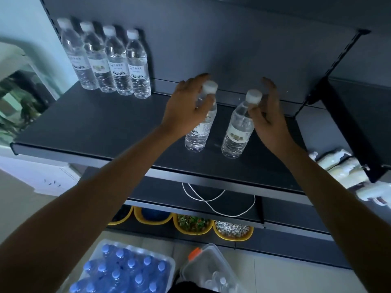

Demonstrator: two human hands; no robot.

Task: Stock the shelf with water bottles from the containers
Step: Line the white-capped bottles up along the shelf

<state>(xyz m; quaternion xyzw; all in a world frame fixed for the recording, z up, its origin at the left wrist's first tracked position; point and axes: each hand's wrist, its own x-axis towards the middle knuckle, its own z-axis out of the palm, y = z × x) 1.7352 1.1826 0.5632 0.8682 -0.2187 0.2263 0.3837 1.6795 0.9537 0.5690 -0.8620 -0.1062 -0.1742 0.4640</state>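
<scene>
Two clear water bottles with white caps stand on the dark shelf [95,127]. My left hand [184,108] is at the neck of the left bottle [200,132]; its fingers are spread behind the cap and the thumb touches the neck. Beside the neck of the right bottle [238,132] is my right hand [267,115], long fingers straight above the cap, lower fingers brushing the neck. Several more bottles [110,60] stand in a row at the shelf's back left. On the floor lie a wrapped pack of blue-capped bottles [124,269] and a clear plastic container [209,269] with bottles inside.
A black bracket [330,68] bounds the shelf on the right, with white packages [342,168] beyond it. A white cord [211,201] lies on the lower shelf. Yellow bowls [232,231] line the bottom shelf. A fish tank [19,98] stands at the left.
</scene>
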